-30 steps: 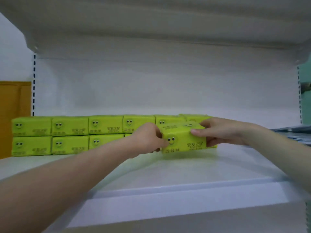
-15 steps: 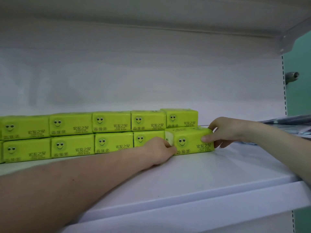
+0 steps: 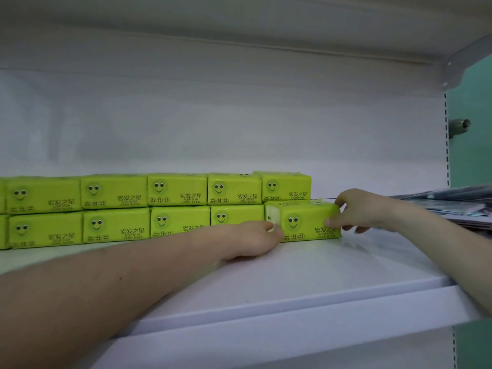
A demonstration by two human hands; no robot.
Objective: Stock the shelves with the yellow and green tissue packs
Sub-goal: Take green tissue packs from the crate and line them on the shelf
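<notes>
The white shelf [image 3: 306,265] bears both hands; the left hand [image 3: 250,239] presses the left end and the right hand [image 3: 356,210] grips the right end of a yellow-green tissue pack [image 3: 306,222], skewed at the right end of the two-high stacked packs [image 3: 114,209]; back panel [image 3: 239,129] beyond.

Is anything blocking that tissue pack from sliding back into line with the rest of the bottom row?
Nothing visible. The pack sits on the shelf at the row's right end, angled slightly forward, held by the left hand and right hand. The space behind it is hidden.
</notes>
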